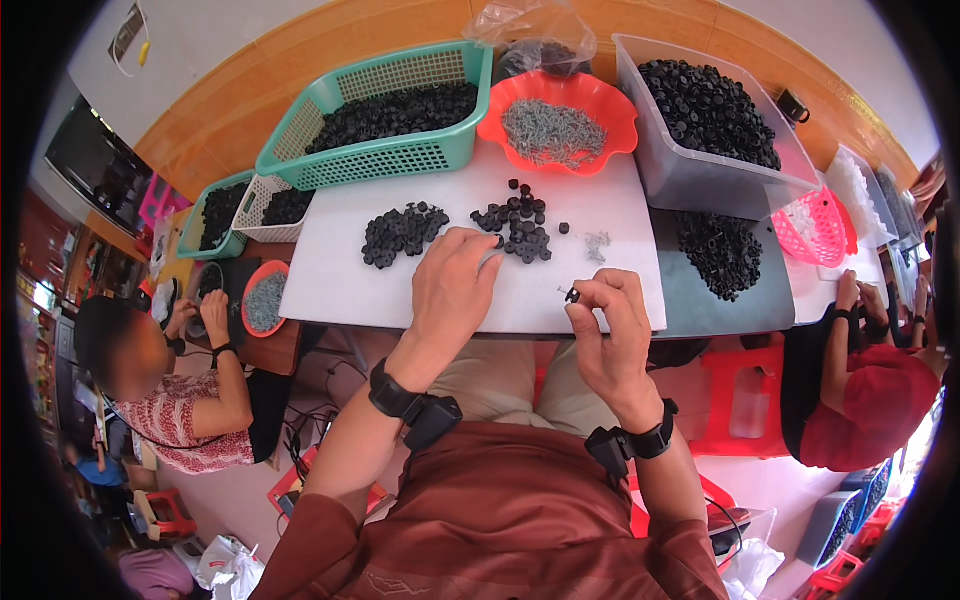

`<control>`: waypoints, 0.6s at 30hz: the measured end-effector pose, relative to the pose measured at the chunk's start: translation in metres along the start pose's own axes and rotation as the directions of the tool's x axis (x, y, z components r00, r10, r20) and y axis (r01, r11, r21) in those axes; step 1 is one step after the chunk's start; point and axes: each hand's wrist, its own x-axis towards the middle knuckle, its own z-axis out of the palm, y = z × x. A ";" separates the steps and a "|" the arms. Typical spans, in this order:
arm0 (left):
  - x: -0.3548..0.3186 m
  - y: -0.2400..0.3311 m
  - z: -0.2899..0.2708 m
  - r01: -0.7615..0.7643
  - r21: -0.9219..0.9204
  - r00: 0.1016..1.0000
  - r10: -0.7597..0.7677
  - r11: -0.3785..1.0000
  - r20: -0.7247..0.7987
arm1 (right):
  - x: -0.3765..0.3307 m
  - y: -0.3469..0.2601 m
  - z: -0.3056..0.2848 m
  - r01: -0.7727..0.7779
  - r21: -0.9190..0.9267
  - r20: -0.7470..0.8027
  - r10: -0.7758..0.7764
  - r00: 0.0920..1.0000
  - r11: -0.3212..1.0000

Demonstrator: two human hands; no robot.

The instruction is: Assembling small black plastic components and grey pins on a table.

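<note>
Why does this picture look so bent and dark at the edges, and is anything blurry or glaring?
In the head view, the fisheye lens bows the orange wall panel and leaves black corners; in that same view, the co-worker at left is smeared over the face, while the right hand looks fairly crisp; glare whitens the head view's lower right rim.

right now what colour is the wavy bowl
The wavy bowl is red, seen best in the head view.

The bowl [527,158] (screws [555,132] inside) stands between basket [400,158] and bin [700,183].
</note>
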 end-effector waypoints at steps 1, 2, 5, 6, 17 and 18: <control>0.002 0.000 0.001 -0.001 0.002 1.000 0.001 1.000 0.001 | -0.001 0.000 -0.001 0.006 0.006 0.002 -0.006 1.000 1.000; 0.004 0.000 0.002 0.035 0.001 0.999 -0.035 0.999 0.041 | -0.001 0.000 -0.003 0.012 0.011 0.003 -0.012 1.000 1.000; 0.009 0.002 0.004 0.096 0.016 0.990 -0.098 0.995 0.106 | -0.002 0.001 -0.006 0.006 0.018 0.008 -0.006 1.000 1.000; 0.009 0.002 0.004 0.122 0.030 0.984 -0.125 0.992 0.129 | -0.003 0.001 -0.007 0.005 0.019 0.007 -0.005 1.000 1.000; -0.006 -0.002 -0.002 0.197 -0.338 0.979 -0.170 0.920 0.109 | -0.006 0.005 -0.011 -0.050 0.060 0.008 0.050 0.999 0.997; -0.007 0.001 -0.003 0.271 -0.462 0.962 -0.231 0.845 0.142 | -0.007 0.006 -0.012 -0.051 0.062 0.007 0.051 0.999 0.997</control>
